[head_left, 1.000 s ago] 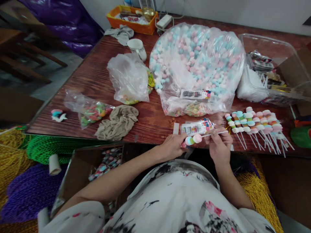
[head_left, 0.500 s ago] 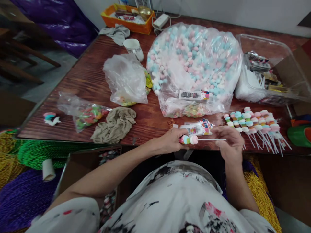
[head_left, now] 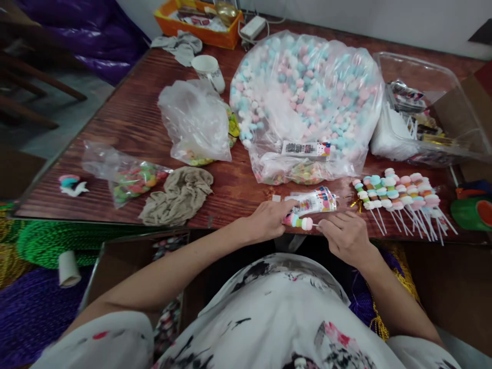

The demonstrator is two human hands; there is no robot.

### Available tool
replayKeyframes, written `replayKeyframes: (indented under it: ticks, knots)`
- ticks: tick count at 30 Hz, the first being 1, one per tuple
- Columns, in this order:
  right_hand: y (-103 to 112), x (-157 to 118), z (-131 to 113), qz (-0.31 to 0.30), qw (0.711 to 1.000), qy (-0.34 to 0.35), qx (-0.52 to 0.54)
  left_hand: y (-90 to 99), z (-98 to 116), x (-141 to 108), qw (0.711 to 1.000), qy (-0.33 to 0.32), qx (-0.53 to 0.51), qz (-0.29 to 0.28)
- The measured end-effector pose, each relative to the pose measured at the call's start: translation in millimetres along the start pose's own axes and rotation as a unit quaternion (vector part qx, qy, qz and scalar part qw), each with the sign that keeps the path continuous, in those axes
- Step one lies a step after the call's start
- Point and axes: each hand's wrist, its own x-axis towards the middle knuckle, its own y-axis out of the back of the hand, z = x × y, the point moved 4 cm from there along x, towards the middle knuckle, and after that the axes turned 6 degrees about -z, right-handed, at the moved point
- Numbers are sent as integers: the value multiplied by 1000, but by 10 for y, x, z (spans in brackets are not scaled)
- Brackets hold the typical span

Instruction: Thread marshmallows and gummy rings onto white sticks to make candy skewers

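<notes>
At the table's front edge, my left hand [head_left: 269, 220] is closed on the candy end of a marshmallow skewer [head_left: 302, 222]. My right hand [head_left: 345, 233] pinches the white stick just beside the last pink marshmallow and hides most of the stick. Behind my hands lie printed clear wrappers [head_left: 315, 200], with a gold tie [head_left: 357, 203] near them. Finished-looking marshmallow skewers [head_left: 400, 193] lie in a group to the right, sticks toward me. A large clear bag of marshmallows [head_left: 307, 92] rests further back, a printed label strip [head_left: 306, 148] on it.
A crumpled cloth [head_left: 179, 197], a gummy candy bag [head_left: 134, 182] and a plastic bag [head_left: 196, 123] lie left. Behind stand a white mug [head_left: 209, 73] and an orange tray [head_left: 226, 38]. At right are a clear bin [head_left: 426, 154] and a green tape roll [head_left: 467, 212].
My right hand has moved left along the stick, up to the marshmallows, and its fingers have closed. A gold tie now shows by the skewers. The view has shifted slightly.
</notes>
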Motion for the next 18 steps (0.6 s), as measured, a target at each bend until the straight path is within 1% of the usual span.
replayKeyframes:
  ticks: [3,5,7,9,11,13,16,18]
  knots:
    - [-63,22,16,-26,999,-17,34,-19,-71,-56,995,-9,103,6]
    - [-84,34,29,-28,998,-30,57,-22,-121,-85,992,0,129,10]
    - [-107,42,32,-34,996,-37,68,-19,-164,-105,992,18,125,14]
    - [-133,46,13,-36,997,-33,61,-21,-178,-114,994,23,102,10]
    - [-150,49,-23,-23,999,-20,44,-32,-164,-109,997,16,72,-9]
    - [-144,52,-70,10,1000,0,26,-47,-132,-94,999,6,32,-35]
    - [-105,52,-128,70,997,32,2,-65,-71,-69,995,-13,-58,-79]
    - [-90,55,-146,86,995,45,-15,-63,-34,-58,988,-21,-111,-101]
